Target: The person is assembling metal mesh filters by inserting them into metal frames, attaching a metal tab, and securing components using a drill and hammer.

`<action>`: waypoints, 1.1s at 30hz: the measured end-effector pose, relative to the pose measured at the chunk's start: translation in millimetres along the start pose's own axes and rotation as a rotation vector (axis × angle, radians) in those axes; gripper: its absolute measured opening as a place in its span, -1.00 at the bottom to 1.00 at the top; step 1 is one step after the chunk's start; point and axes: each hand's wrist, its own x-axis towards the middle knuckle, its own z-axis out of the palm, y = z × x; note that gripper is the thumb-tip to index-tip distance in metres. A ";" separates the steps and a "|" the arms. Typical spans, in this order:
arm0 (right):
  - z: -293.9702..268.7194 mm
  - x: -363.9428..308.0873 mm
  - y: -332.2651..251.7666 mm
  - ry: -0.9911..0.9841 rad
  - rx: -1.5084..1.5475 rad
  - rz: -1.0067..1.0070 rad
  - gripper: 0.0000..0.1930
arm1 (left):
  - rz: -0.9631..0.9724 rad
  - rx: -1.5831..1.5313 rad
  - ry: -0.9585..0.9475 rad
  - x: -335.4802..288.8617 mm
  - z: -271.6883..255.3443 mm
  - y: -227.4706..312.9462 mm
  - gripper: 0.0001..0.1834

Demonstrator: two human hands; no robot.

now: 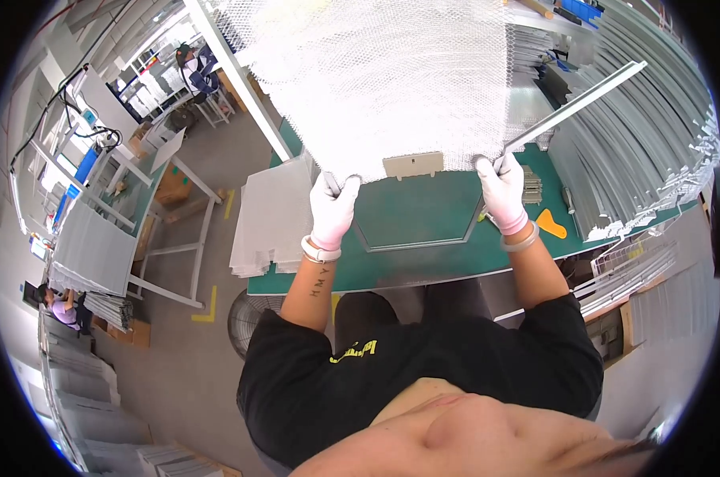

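A white mesh sheet [392,87] hangs raised before me, over the green worktable [296,280]. My left hand [334,208], in a white glove, pinches its lower left corner. At the lower right corner my right hand [503,191], gloved too, grips the same sheet. A small beige plate [413,164] shows at the sheet's lower edge, between my hands; how it is attached I cannot tell. Below lies a thin grey rectangular frame [411,248] on the green surface, its far side hidden behind the sheet.
A stack of pale sheets [268,215] lies left on the table. To the right are a yellow scraper [551,224], a metal bar [574,107] and a tall row of grey panels [638,127]. A floor fan [252,318] stands below; two people work at the far left.
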 end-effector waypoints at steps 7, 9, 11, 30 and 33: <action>6.3 -11.9 5.2 0.006 0.054 0.006 -0.84 | -0.047 -0.092 0.003 -11.9 1.6 -5.6 -0.73; 15.7 -9.7 -6.5 0.033 0.186 0.007 -0.89 | -0.051 -0.069 0.009 -12.9 1.3 -9.8 -0.70; 14.1 -9.5 -5.5 0.017 0.186 0.026 -0.88 | -0.068 -0.080 0.002 -12.9 0.7 -10.0 -0.70; 9.6 -2.7 -14.6 0.141 0.026 -0.057 -0.92 | -0.011 -0.144 0.034 9.7 -5.4 21.5 -0.89; 0.0 0.8 -9.9 -0.023 0.206 -0.066 -0.94 | -0.060 -0.184 0.000 11.8 -8.3 19.3 -0.86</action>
